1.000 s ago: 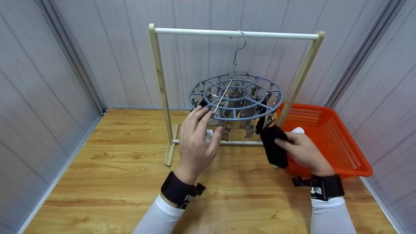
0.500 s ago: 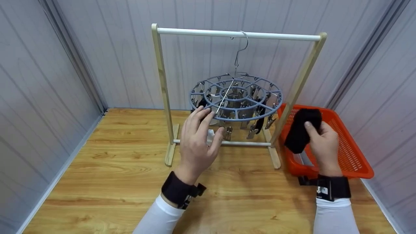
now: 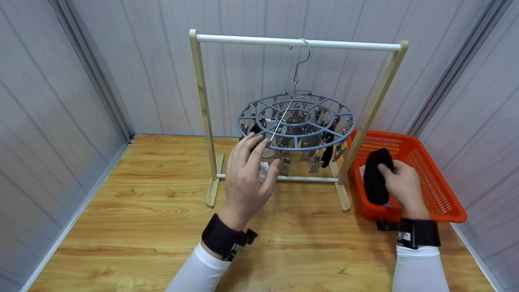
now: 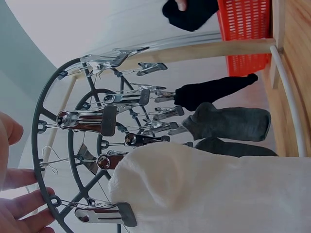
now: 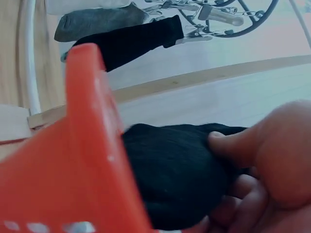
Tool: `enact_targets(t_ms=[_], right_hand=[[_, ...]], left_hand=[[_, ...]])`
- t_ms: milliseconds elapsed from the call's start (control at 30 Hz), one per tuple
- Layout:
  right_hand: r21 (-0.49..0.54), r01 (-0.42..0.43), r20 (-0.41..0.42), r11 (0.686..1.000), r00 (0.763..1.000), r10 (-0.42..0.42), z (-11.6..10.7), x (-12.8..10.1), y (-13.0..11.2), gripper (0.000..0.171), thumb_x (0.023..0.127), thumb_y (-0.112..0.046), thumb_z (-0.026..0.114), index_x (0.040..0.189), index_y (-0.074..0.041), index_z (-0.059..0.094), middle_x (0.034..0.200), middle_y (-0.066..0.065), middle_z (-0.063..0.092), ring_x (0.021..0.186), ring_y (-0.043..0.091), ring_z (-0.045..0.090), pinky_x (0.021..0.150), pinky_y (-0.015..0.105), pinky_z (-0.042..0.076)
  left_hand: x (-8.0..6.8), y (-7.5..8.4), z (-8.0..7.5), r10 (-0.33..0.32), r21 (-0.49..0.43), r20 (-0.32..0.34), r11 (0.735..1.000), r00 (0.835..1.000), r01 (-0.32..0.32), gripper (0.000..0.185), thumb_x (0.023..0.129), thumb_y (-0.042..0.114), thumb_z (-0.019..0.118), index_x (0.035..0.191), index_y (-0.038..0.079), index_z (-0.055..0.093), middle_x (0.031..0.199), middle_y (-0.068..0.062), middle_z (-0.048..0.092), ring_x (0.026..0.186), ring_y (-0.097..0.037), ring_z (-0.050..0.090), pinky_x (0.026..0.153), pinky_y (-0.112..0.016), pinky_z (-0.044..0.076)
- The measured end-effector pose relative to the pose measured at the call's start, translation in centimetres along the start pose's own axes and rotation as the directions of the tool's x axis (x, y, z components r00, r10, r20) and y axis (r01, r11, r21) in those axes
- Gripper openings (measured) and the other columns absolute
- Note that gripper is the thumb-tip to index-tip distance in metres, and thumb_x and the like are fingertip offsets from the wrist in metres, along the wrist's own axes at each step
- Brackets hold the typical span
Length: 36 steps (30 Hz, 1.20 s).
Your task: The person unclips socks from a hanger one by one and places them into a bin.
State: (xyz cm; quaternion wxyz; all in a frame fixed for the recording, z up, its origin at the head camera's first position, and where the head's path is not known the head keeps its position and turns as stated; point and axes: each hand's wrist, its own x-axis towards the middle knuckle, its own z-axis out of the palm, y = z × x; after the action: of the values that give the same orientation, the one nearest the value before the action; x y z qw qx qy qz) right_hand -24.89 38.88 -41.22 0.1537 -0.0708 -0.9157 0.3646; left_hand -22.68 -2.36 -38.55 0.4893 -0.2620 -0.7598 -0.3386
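My right hand pinches a black sock between thumb and fingers. The sock hangs over the left part of the red basket, and the basket rim covers part of it in the right wrist view. With the fingers extended, my left hand touches the front left rim of a round blue-grey clip hanger. Metal clips dangle from the hanger. In the left wrist view, a white sock, a grey sock and another black sock hang from clips.
A wooden rack with a white top bar carries the hanger by its hook. The rack's right leg stands close to the basket. Pale panel walls enclose the wooden tabletop.
My right hand has carried the black sock away from the hanger's right side, to the right and over the basket. The sock's shape has changed. My left hand has stayed at the rim.
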Motion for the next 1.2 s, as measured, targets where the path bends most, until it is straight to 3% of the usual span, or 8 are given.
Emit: enact_targets(t_ms=[167, 300, 500, 600, 800, 1200], right_hand=[[-0.019, 0.002, 0.1, 1.0, 0.995, 0.0, 0.0, 0.0, 0.8, 0.045, 0.117, -0.027, 0.058, 0.142, 0.009, 0.066, 0.118, 0.029, 0.075, 0.088, 0.025, 0.072, 0.071, 0.028, 0.053], [-0.009, -0.049, 0.076, 0.999, 0.996, 0.049, -0.1, -0.3, 0.8, 0.042, 0.116, -0.023, 0.055, 0.146, 0.004, 0.065, 0.114, 0.024, 0.078, 0.088, 0.027, 0.077, 0.066, 0.027, 0.053], [0.001, -0.083, 0.044, 0.997, 0.996, 0.083, 0.1, -0.5, 0.0, 0.047, 0.117, -0.033, 0.054, 0.147, 0.001, 0.066, 0.121, 0.021, 0.077, 0.094, 0.025, 0.077, 0.071, 0.025, 0.055], [0.001, -0.059, 0.033, 0.998, 0.998, 0.059, 0.3, -0.6, -0.6, 0.049, 0.117, -0.036, 0.055, 0.147, 0.0, 0.066, 0.122, 0.02, 0.077, 0.091, 0.02, 0.076, 0.071, 0.024, 0.055], [0.002, 0.011, -0.012, 1.0, 1.0, -0.011, 0.8, -1.1, -2.0, 0.047, 0.115, -0.039, 0.058, 0.141, -0.002, 0.071, 0.117, 0.017, 0.078, 0.091, 0.027, 0.077, 0.079, 0.031, 0.054], [0.055, 0.059, 0.018, 0.997, 0.998, -0.06, 1.6, -1.8, -3.9, 0.048, 0.115, -0.044, 0.061, 0.141, -0.005, 0.072, 0.119, 0.017, 0.076, 0.095, 0.028, 0.074, 0.074, 0.025, 0.055]], left_hand=[[0.0, 0.1, 0.1, 0.014, -0.003, -0.007, 1.0, 1.0, -0.014, 0.045, 0.106, 0.025, 0.073, 0.139, -0.005, 0.071, 0.144, -0.022, 0.067, 0.145, -0.04, 0.057, 0.126, -0.056, 0.041], [0.1, 0.2, 0.2, 0.023, -0.006, -0.007, 1.0, 1.0, -0.023, 0.044, 0.106, 0.024, 0.073, 0.139, -0.005, 0.071, 0.144, -0.022, 0.067, 0.145, -0.04, 0.057, 0.126, -0.055, 0.041], [0.1, 0.5, 0.2, 0.021, -0.014, 0.004, 1.0, 1.0, -0.021, 0.044, 0.107, 0.026, 0.072, 0.14, -0.005, 0.071, 0.143, -0.022, 0.068, 0.144, -0.04, 0.058, 0.128, -0.051, 0.04], [0.0, 0.7, 0.3, 0.026, -0.02, 0.009, 0.999, 1.0, -0.026, 0.045, 0.106, 0.026, 0.073, 0.14, -0.005, 0.071, 0.143, -0.022, 0.068, 0.143, -0.04, 0.059, 0.127, -0.051, 0.041], [0.1, 1.0, 0.5, 0.054, -0.03, 0.009, 0.998, 0.999, -0.053, 0.045, 0.105, 0.024, 0.074, 0.138, -0.006, 0.071, 0.142, -0.023, 0.068, 0.14, -0.039, 0.061, 0.124, -0.055, 0.045], [0.0, 1.7, 0.4, 0.116, -0.071, 0.055, 0.991, 0.992, -0.112, 0.045, 0.105, 0.024, 0.074, 0.14, -0.004, 0.071, 0.145, -0.021, 0.068, 0.142, -0.037, 0.061, 0.126, -0.051, 0.043]])
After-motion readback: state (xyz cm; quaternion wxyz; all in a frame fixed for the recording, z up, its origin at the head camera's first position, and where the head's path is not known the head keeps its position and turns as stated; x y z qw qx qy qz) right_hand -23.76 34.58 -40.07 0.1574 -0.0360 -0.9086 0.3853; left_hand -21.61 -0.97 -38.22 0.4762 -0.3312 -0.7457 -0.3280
